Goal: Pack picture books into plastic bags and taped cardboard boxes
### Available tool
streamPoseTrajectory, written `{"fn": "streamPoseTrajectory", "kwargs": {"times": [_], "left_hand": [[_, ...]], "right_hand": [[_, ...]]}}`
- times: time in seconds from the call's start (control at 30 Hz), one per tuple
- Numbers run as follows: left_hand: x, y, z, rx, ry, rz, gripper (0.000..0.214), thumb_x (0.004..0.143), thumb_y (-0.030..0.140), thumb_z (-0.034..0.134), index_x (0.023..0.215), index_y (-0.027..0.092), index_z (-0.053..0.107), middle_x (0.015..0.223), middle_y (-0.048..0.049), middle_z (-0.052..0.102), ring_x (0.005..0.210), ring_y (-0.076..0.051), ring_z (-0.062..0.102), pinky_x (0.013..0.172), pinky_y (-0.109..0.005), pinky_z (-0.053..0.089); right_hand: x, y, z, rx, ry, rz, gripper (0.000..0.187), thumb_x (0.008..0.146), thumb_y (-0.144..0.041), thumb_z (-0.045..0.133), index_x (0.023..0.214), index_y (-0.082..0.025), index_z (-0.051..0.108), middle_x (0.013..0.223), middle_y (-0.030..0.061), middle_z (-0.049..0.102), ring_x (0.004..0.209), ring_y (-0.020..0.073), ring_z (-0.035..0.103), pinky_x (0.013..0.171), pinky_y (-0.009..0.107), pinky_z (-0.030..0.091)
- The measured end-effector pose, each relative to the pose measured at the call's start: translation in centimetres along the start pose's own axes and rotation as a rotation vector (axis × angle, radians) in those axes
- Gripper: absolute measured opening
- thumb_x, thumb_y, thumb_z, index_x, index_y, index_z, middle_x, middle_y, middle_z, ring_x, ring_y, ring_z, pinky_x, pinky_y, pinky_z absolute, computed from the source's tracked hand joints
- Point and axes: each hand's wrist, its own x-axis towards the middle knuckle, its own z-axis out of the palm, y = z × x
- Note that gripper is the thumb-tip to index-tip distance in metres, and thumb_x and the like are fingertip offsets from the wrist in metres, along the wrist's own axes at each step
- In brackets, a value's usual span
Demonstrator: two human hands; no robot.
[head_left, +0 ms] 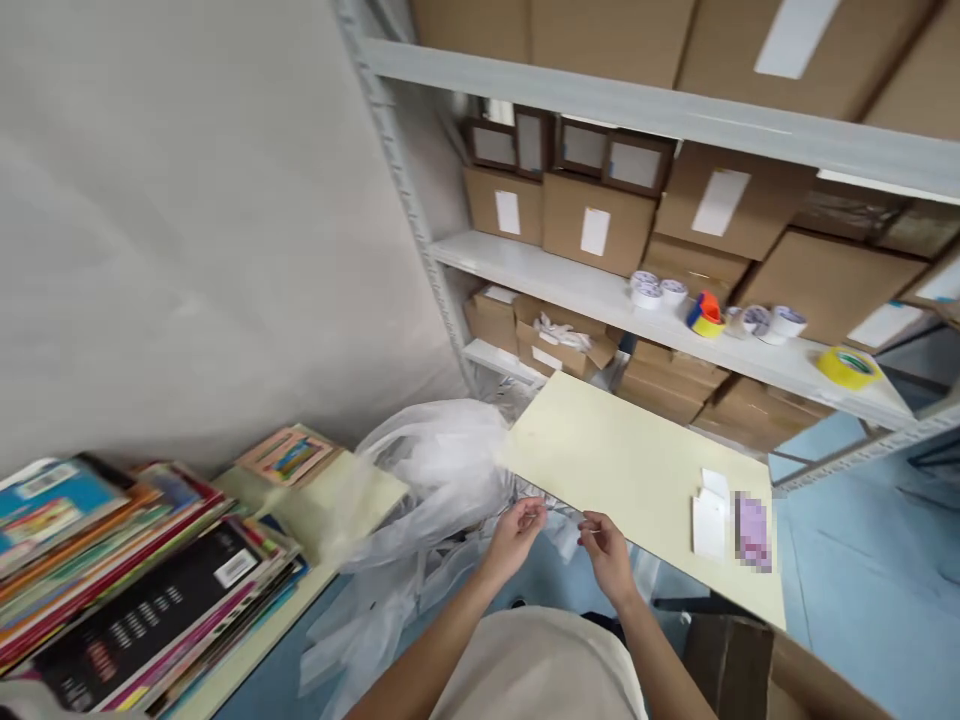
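My left hand (517, 535) is raised in front of my body near the edge of the pale yellow table (585, 430). Its fingers curl in toward the thumb, and anything between them is too small to make out. A short gap to the right, my right hand (606, 555) faces it, fingers bent in a pinch whose content I cannot see either. Crumpled translucent plastic film (442, 460) bulges to the left of my left hand and trails down to the floor. On the table's right part lie a folded white paper (711, 515) and a blurred purple item (752, 532).
Stacked books (150, 600) cover a side table at the left. Behind the table, a metal shelf (540, 265) carries cardboard boxes (600, 220), white tape rolls (646, 290) and a yellow tape roll (847, 367). An open carton (795, 670) stands at lower right.
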Motion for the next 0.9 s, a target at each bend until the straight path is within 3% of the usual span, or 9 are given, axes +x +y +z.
{"fn": "streamPoseTrajectory", "kwargs": {"times": [0.13, 0.3, 0.43, 0.53, 0.7, 0.9], "left_hand": [[-0.8, -0.6, -4.6, -0.086, 0.194, 0.001, 0.056, 0.065, 0.061, 0.070, 0.100, 0.018, 0.065, 0.089, -0.0077, 0.071, 0.083, -0.023, 0.068, 0.078, -0.038, 0.054], [-2.2, -1.4, -8.5, -0.203, 0.436, -0.045, 0.065, 0.066, 0.056, 0.071, 0.117, 0.019, 0.054, 0.090, -0.0054, 0.069, 0.077, -0.020, 0.068, 0.077, -0.037, 0.054], [-2.6, -1.5, -11.5, -0.153, 0.566, -0.116, 0.054, 0.065, 0.055, 0.071, 0.102, 0.018, 0.061, 0.088, -0.0065, 0.069, 0.073, -0.020, 0.067, 0.075, -0.036, 0.053], [-2.5, -0.9, -13.5, -0.112, 0.659, -0.151, 0.048, 0.063, 0.054, 0.073, 0.093, 0.017, 0.063, 0.086, -0.0076, 0.070, 0.071, -0.021, 0.066, 0.071, -0.036, 0.053], [-2.7, 0.6, -16.1, -0.084, 0.866, -0.153, 0.046, 0.065, 0.053, 0.071, 0.095, 0.017, 0.065, 0.091, -0.0093, 0.072, 0.076, -0.022, 0.068, 0.070, -0.037, 0.055], [-6.1, 0.2, -18.8, -0.119, 1.146, -0.205, 0.050, 0.063, 0.055, 0.071, 0.095, 0.017, 0.066, 0.091, -0.0106, 0.074, 0.076, -0.024, 0.070, 0.073, -0.039, 0.056]], "right_hand": [[1.7, -1.7, 5.4, -0.009, -0.175, -0.028, 0.042, 0.076, -0.048, 0.068, 0.107, -0.020, 0.064, 0.085, 0.0052, 0.070, 0.064, 0.0175, 0.066, 0.064, 0.033, 0.055], [4.7, -3.2, 9.7, -0.037, -0.313, -0.045, 0.051, 0.078, -0.050, 0.067, 0.120, -0.022, 0.057, 0.093, 0.0063, 0.070, 0.068, 0.0178, 0.067, 0.071, 0.037, 0.057], [7.6, -3.6, 13.1, -0.040, -0.440, 0.007, 0.049, 0.077, -0.055, 0.067, 0.111, -0.021, 0.062, 0.091, 0.0074, 0.071, 0.070, 0.0191, 0.067, 0.072, 0.038, 0.058], [10.0, -3.9, 15.9, -0.059, -0.554, 0.053, 0.048, 0.075, -0.059, 0.068, 0.102, -0.018, 0.067, 0.089, 0.0084, 0.072, 0.070, 0.0202, 0.067, 0.071, 0.037, 0.058], [13.1, -4.7, 21.6, -0.074, -0.796, 0.055, 0.049, 0.072, -0.061, 0.069, 0.095, -0.017, 0.069, 0.085, 0.0077, 0.072, 0.068, 0.0199, 0.067, 0.069, 0.036, 0.056], [12.8, -5.1, 29.1, -0.099, -1.091, 0.052, 0.043, 0.072, -0.052, 0.070, 0.097, -0.017, 0.066, 0.081, 0.0061, 0.071, 0.067, 0.0194, 0.066, 0.068, 0.034, 0.055]]}}
